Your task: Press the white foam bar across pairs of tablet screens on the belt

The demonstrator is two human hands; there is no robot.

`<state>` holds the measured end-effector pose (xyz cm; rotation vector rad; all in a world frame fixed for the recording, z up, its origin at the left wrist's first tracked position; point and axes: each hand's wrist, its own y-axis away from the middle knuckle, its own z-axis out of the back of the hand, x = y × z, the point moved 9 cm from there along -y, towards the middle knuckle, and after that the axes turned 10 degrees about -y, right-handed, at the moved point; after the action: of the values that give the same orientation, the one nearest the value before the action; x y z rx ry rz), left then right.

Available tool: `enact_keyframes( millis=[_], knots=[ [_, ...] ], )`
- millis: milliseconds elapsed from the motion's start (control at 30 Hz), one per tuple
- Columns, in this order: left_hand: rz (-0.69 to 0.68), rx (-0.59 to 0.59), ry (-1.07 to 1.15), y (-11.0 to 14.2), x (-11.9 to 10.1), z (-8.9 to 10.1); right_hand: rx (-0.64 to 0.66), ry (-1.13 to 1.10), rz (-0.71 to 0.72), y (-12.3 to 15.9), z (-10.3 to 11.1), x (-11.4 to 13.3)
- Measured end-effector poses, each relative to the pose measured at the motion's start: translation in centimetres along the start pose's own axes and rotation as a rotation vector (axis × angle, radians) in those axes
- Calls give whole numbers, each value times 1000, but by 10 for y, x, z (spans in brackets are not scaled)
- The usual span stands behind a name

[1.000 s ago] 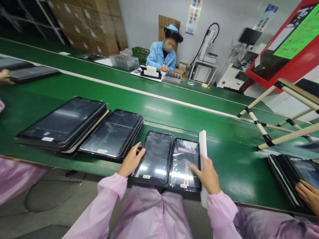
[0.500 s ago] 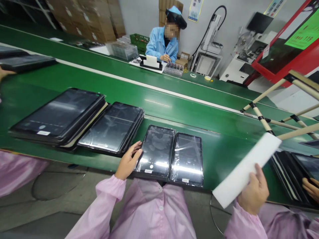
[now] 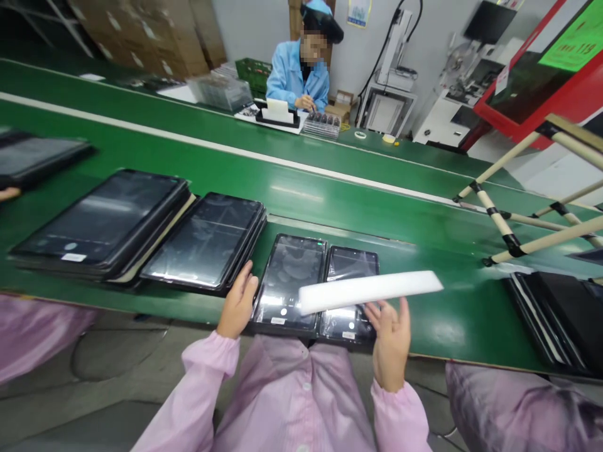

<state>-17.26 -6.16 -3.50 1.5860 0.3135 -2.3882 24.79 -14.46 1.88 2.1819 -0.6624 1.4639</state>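
Two dark tablets in clear film lie side by side at the green bench's near edge, a left tablet [image 3: 293, 273] and a right tablet [image 3: 348, 263]. My left hand [image 3: 238, 306] is beside the left tablet's near-left edge, fingers stretched out and holding nothing. A long white foam-like strip [image 3: 372, 290] is over both tablets, covering part of the right one. At the strip's lower edge is my right hand [image 3: 391, 342], with the strip at its fingertips; how firmly it grips is partly hidden.
Left of my hand stand a tablet stack [image 3: 207, 242] and a bigger stack [image 3: 103, 220]. More dark devices [image 3: 551, 320] lie far right, beneath a pipe frame [image 3: 499, 226]. Another person's hand [image 3: 8, 193] shows at the left edge. Across the bench [image 3: 330, 194] sits a person in blue [image 3: 299, 75].
My right hand has brought the white strip leftward over the tablets, turning it nearly level. My left hand has shifted slightly left. The neighbour's hand at the far right has left the view.
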Motion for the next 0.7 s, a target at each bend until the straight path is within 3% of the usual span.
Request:
enact_keyframes(
  millis=[67,133,200,267,433,567,700],
  knots=[
    [8,-17,-7,1,1,1,-18,197,16,1,16,-8],
    [-27,-7,16,1,-1,1,-140,331,144,-11,47,3],
    [-91,23,49,2,-6,-1,-244,378,251,-34,71,16],
    [-156,54,55,4,-11,-2,-264,372,264,-63,81,20],
    [-255,90,-25,11,-19,-2,-136,201,106,-115,62,7],
    [-205,76,3,11,-16,-1,-29,44,-28,-114,42,2],
    [-138,24,97,9,-14,3,-34,-193,-18,-102,36,21]
  ],
)
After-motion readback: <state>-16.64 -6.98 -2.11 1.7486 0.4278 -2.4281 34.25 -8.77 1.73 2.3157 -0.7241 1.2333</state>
